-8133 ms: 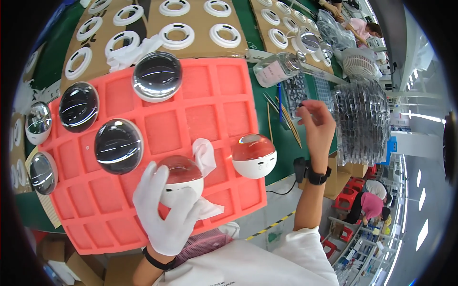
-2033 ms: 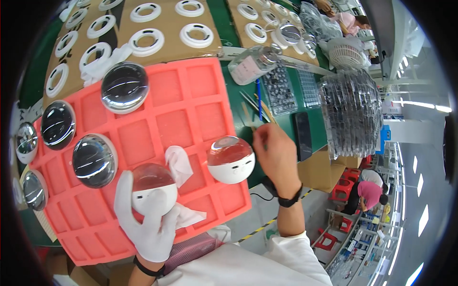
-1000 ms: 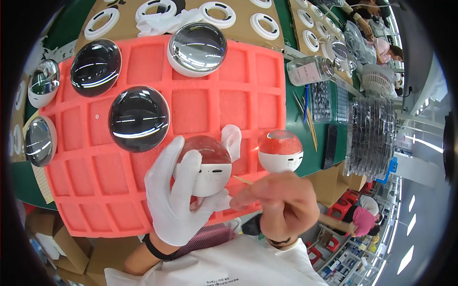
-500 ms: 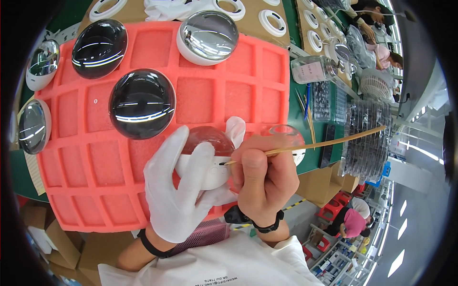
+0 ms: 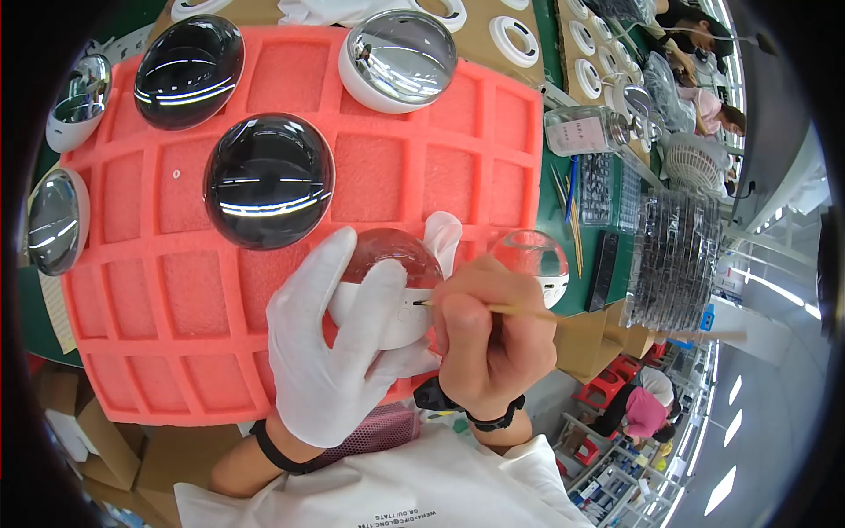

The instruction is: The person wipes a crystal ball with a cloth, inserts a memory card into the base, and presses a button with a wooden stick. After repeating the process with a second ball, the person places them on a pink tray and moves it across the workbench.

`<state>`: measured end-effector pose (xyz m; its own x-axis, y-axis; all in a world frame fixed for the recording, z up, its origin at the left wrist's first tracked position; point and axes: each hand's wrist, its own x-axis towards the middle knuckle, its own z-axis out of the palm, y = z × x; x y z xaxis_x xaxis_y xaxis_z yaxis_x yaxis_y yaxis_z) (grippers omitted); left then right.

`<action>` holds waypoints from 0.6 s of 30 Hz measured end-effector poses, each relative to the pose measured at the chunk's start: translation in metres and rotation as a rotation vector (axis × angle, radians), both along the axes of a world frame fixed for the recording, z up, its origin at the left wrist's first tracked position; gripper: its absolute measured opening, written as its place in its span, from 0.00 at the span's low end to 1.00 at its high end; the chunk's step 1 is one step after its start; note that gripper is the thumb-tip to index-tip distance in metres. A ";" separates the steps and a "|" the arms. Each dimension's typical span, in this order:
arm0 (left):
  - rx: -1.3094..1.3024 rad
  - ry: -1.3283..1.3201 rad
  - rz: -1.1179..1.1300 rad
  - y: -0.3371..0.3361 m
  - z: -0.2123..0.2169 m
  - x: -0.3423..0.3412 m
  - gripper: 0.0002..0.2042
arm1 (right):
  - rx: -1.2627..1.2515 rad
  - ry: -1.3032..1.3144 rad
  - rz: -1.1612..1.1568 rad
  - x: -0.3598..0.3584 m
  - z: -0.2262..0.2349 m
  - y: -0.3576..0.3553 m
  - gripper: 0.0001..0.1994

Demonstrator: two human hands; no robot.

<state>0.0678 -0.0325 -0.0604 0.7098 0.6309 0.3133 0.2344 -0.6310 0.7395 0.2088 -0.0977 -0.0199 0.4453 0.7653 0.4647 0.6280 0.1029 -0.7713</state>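
My left hand [image 5: 327, 352], in a white glove, is closed around a round white housing with a clear dome [image 5: 392, 330] on its top. It holds the housing tilted over the pink foam tray [image 5: 365, 176]. My bare right hand [image 5: 497, 339] pinches a thin wooden stick [image 5: 519, 311]. The stick's dark tip meets the white side of the housing, at or beside a small slot. A loose white glove piece [image 5: 443, 236] shows behind the dome. Right of my right hand sits another clear-domed white housing [image 5: 539, 264], partly hidden by it.
Black domes [image 5: 268, 182] and mirror-like domes [image 5: 400, 60] rest on the tray. On the green table at right lie a glass jar [image 5: 585, 132], several sticks [image 5: 574, 231], a black bar [image 5: 604, 268] and stacked plastic trays [image 5: 673, 260]. White rings [image 5: 514, 41] lie on cardboard behind. People work farther off.
The stick has swung so its far end is lower and blurred, while its tip stays at the housing's side. My right hand has turned slightly. The view has shifted a little.
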 end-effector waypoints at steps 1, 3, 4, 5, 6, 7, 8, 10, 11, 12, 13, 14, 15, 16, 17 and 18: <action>-0.002 0.000 0.001 0.000 -0.001 0.000 0.37 | -0.010 -0.024 0.033 0.002 0.001 0.000 0.05; 0.004 -0.012 0.005 0.000 -0.002 0.001 0.36 | -0.021 -0.049 0.068 0.004 0.002 -0.001 0.04; 0.003 -0.012 0.006 0.000 -0.001 0.001 0.36 | -0.016 -0.023 0.075 0.005 0.001 -0.002 0.03; 0.003 -0.009 0.002 0.001 0.000 0.001 0.36 | -0.011 0.004 0.083 0.005 0.001 -0.003 0.02; 0.003 -0.006 -0.002 0.001 0.000 0.001 0.35 | -0.011 0.004 0.083 0.006 0.000 -0.003 0.02; 0.003 -0.005 -0.003 0.000 0.000 0.000 0.35 | -0.005 -0.012 0.088 0.006 -0.001 -0.003 0.02; 0.003 0.000 -0.001 0.000 0.000 0.000 0.35 | 0.002 -0.028 0.092 0.006 -0.001 -0.004 0.02; 0.006 0.001 -0.006 -0.001 0.001 0.000 0.34 | 0.002 -0.076 0.116 0.008 0.001 -0.004 0.03; 0.006 0.020 -0.008 -0.002 0.002 0.001 0.35 | 0.000 -0.126 0.140 0.010 0.003 -0.005 0.03; 0.007 0.038 -0.011 -0.003 0.003 0.002 0.35 | 0.002 -0.133 0.131 0.010 0.004 -0.008 0.03; 0.011 0.024 -0.025 -0.002 0.003 0.003 0.35 | -0.010 -0.071 0.124 0.009 0.004 -0.010 0.03; 0.003 0.013 -0.007 -0.001 0.002 0.003 0.36 | -0.022 -0.012 0.114 0.009 0.005 -0.014 0.04; -0.007 -0.001 0.009 -0.001 0.001 0.004 0.36 | -0.021 -0.029 0.097 0.009 0.006 -0.021 0.04; -0.020 0.009 0.023 -0.002 0.004 0.005 0.36 | 0.168 0.072 0.026 0.010 0.009 -0.030 0.07; -0.067 0.067 0.014 -0.002 0.010 0.003 0.35 | 0.359 0.168 -0.043 0.013 0.012 -0.037 0.11; -0.030 0.069 0.073 -0.007 0.017 0.003 0.33 | 0.340 0.158 -0.194 0.021 0.017 -0.044 0.13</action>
<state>0.0709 -0.0392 -0.0430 0.6810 0.6899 0.2453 0.3298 -0.5881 0.7385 0.2301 -0.1421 -0.0029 0.6517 0.4750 0.5913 0.5380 0.2601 -0.8018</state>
